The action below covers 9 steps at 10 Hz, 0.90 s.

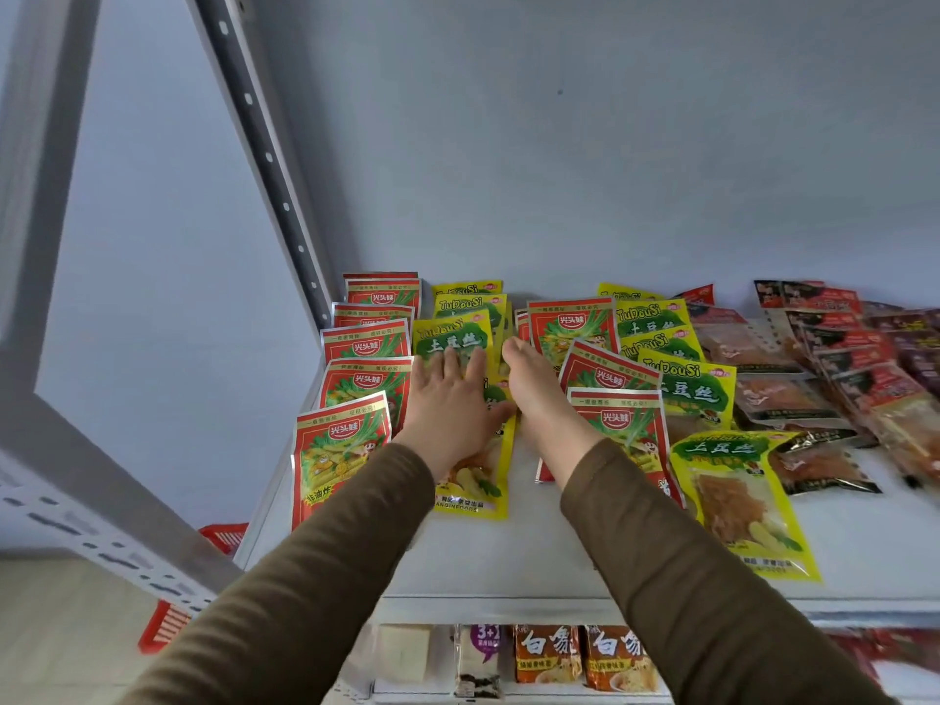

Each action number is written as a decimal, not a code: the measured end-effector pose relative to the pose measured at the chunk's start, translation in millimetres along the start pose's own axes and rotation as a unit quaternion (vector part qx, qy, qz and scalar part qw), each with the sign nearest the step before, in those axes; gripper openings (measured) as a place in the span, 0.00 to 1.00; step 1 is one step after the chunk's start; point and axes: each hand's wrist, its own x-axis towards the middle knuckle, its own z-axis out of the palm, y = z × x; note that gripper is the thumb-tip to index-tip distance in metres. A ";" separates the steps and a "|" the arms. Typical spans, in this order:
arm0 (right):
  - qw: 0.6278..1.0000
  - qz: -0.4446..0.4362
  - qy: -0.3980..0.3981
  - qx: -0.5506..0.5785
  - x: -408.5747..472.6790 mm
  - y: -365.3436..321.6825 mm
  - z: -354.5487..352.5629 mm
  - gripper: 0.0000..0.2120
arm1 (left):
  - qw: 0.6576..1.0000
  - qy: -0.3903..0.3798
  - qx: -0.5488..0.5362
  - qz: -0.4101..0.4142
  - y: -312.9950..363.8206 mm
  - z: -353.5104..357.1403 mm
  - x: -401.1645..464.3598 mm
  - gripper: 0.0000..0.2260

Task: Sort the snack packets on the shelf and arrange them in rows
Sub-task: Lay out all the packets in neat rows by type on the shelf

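Snack packets lie in overlapping rows on a white shelf (559, 552). A row of red packets (363, 384) runs along the left, then a row of yellow-green packets (452, 338). My left hand (450, 399) lies flat with straight fingers on that yellow-green row. My right hand (539, 394) rests just right of it, edge down, fingers extended along the row's right side. Further right lie more red packets (610, 379), another yellow-green row (686, 389) and dark red packets (834, 348).
A grey perforated upright (274, 160) and a slanted shelf beam (101, 511) stand at the left. A red basket (224, 536) shows below the beam. A lower shelf holds orange noodle packs (580, 653) and other packets. The shelf's front edge is close to my sleeves.
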 end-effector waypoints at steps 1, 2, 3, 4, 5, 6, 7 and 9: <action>0.999 0.015 0.019 0.041 4.6 -0.4 -1.8 0.23 | 0.999 -0.013 -0.033 0.022 7.9 10.5 -4.4 0.37; 0.998 0.016 0.025 0.057 6.7 -0.5 -2.0 0.24 | 0.997 0.007 -0.071 0.038 9.8 14.0 -8.0 0.37; 0.999 0.003 0.021 0.037 12.2 2.2 -3.2 0.25 | 0.994 0.003 -0.102 0.031 4.6 7.2 -5.0 0.39; 0.998 0.009 0.024 0.059 19.2 2.8 -2.6 0.24 | 0.982 -0.003 -0.187 -0.020 -3.0 -9.8 17.7 0.39; 0.998 0.028 0.016 0.055 29.0 -6.4 -0.2 0.24 | 0.932 -0.011 -0.345 -0.114 -12.3 -28.8 58.8 0.35; 0.998 0.055 0.009 0.039 43.3 -23.4 1.9 0.25 | 0.891 -0.037 -0.407 -0.197 -18.1 -38.0 90.8 0.28; 0.996 0.088 0.007 0.027 55.5 -36.3 1.6 0.26 | 0.896 -0.072 -0.376 -0.227 -15.3 -38.7 101.9 0.22; 0.991 0.132 0.007 0.018 67.4 -42.7 -2.0 0.27 | 0.916 -0.137 -0.331 -0.181 -9.0 -45.8 103.8 0.19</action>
